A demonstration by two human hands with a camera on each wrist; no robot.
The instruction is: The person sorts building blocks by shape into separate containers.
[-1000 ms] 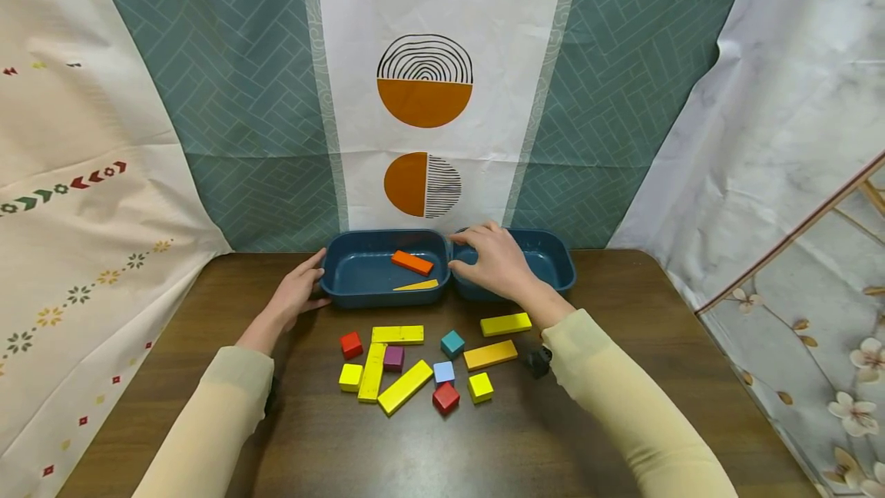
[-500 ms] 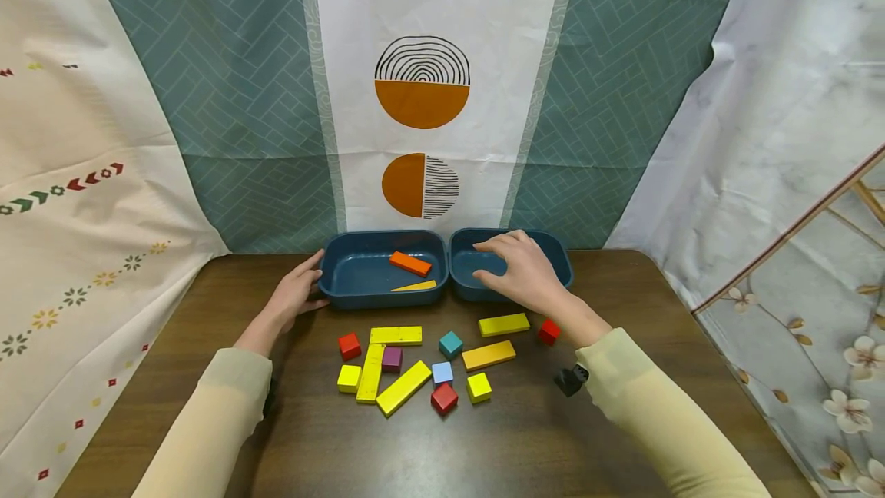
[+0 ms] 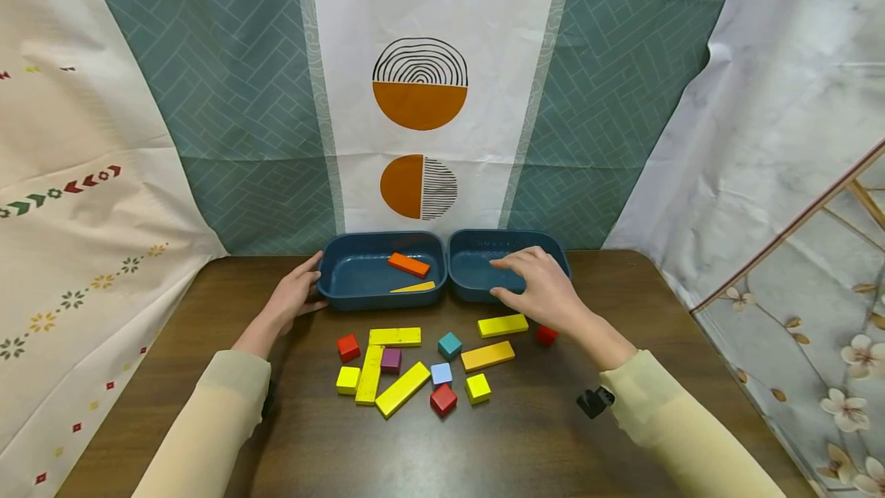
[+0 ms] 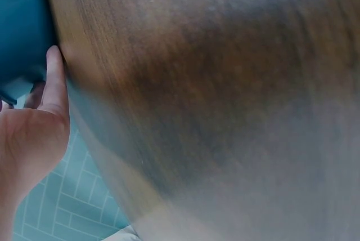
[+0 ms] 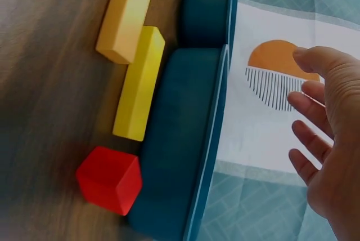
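the step in hand looks like tending the two trays, with sorting of blocks barely begun. the left hand has its fingers extended, touching the outer side of the left tray, which holds an orange block and a slim yellow piece. the right hand hangs over the right tray with thumb and fingers spread apart, pinching nothing. a yellow block and a red cube lie on the desk just in front of that tray. picking up either would call for drawing the right hand back, lowering it and closing thumb against fingers.
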